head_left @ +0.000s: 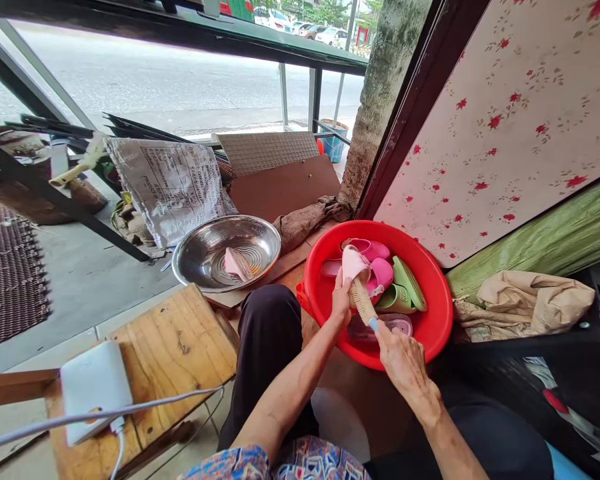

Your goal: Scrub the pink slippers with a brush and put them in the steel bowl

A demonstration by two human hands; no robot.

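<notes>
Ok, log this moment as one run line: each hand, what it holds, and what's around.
left hand: pink slipper | right hand: scrub brush | below: red plastic basin holding slippers | nearby: steel bowl

Wooden stool top: white power bank, cable plugged in. Concrete floor: dark woven mat at left, newspaper bundle and brown cardboard sheet further out. Wooden plank on floor carries steel basin, one pink slipper inside. Red tub just beside it, holding pink and green slippers.
</notes>
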